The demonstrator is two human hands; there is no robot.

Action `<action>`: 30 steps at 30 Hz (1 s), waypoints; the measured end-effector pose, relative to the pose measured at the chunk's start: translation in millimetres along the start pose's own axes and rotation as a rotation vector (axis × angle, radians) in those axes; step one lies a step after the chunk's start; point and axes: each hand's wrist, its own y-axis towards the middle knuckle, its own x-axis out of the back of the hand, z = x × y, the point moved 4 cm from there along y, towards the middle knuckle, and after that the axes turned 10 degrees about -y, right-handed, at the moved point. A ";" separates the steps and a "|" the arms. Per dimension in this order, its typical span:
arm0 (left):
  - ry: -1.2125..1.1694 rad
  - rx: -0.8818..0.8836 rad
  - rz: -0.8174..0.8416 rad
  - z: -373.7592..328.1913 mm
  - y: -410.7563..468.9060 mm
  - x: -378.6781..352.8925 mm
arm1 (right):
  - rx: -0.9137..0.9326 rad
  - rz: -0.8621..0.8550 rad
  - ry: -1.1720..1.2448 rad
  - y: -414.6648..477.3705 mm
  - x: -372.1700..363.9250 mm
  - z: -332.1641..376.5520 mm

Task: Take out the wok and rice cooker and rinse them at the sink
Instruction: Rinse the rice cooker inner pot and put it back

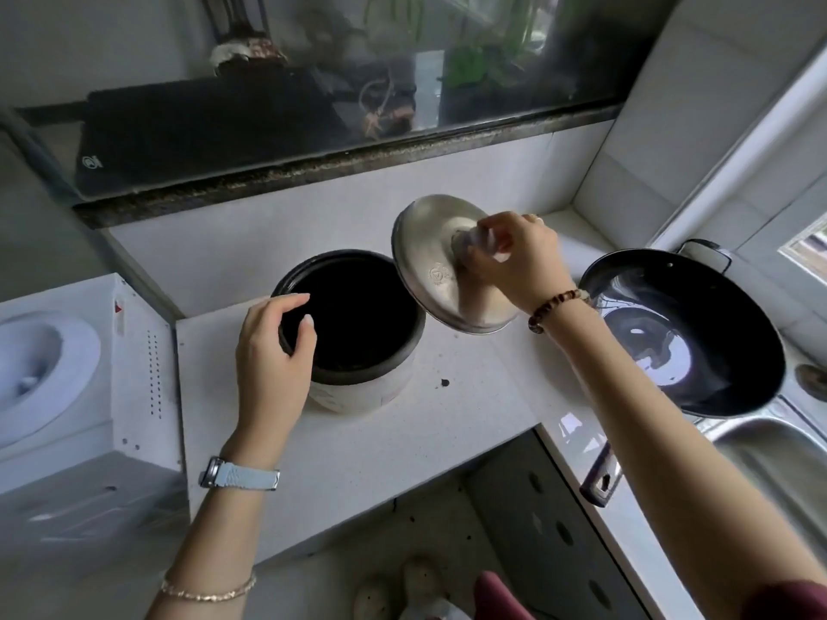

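Rice cooker (358,324) stood on worktop (402,463), uncovered, rim gripped by left hand (273,346), likely for steadiness. Lid (429,270) held tilted at 2 o'clock, knob pinched by right hand (514,257). Wok (684,333) parked at 3 o'clock beside sink (783,449).

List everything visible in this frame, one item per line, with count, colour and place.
cooker: one, white body, black inside, open, centre of counter
lid: one, silver, held tilted just right of cooker
wok: one, black, at right by sink
sink: one, steel, lower right
counter: one, white, centre
appliance: one, white, left of counter
window: one, dark-framed, behind counter
shoes: two, pale, on the floor below
watch: one, pale blue strap, left wrist
bead bracelet: one, brown, right wrist
chain bracelet: one, gold, left forearm
left hand: grips cooker's rim
right hand: pinches lid's knob
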 end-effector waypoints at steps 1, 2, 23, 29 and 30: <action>-0.003 -0.003 0.005 -1.8 -0.7 -5.2 | -0.032 0.026 -0.018 -5.1 -2.8 -17.0; -0.007 -0.010 0.012 -4.1 -1.5 -10.7 | -0.066 0.057 -0.040 -11.3 -7.7 -33.6; 0.045 -0.004 0.111 -0.3 -3.8 -48.4 | -0.391 0.449 -0.308 -73.2 -133.8 -160.3; 0.082 0.043 0.079 7.7 -6.1 -35.7 | -0.412 0.449 -0.316 -70.6 -146.5 -166.1; 0.085 0.053 0.077 9.2 -6.3 -34.3 | -0.417 0.448 -0.319 -70.6 -147.4 -166.1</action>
